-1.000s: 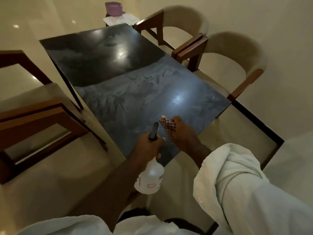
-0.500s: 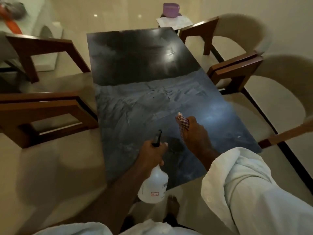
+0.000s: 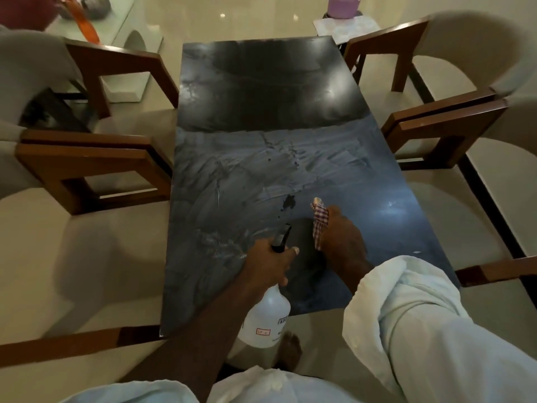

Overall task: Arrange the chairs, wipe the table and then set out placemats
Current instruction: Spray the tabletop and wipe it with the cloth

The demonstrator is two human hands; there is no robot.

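A dark glossy table (image 3: 261, 135) runs away from me, its near half streaked with wet wipe marks. My left hand (image 3: 268, 261) grips the neck of a white spray bottle (image 3: 266, 317), whose black nozzle points over the tabletop. Just to its right, my right hand (image 3: 343, 238) holds a checked cloth (image 3: 319, 219) against the table surface. Cream chairs with wooden arms stand along both sides: two on the left (image 3: 96, 167) and two on the right (image 3: 447, 129).
A small side table (image 3: 345, 27) with a purple pot (image 3: 343, 4) stands beyond the far end of the table. White furniture with orange and grey items (image 3: 84, 21) sits at the back left. My bare foot (image 3: 289, 351) shows on the pale tiled floor.
The view has swung left, bringing the table square in front of me. My right hand with the cloth has slid a little further from the near edge. The bottle stays in my left hand.
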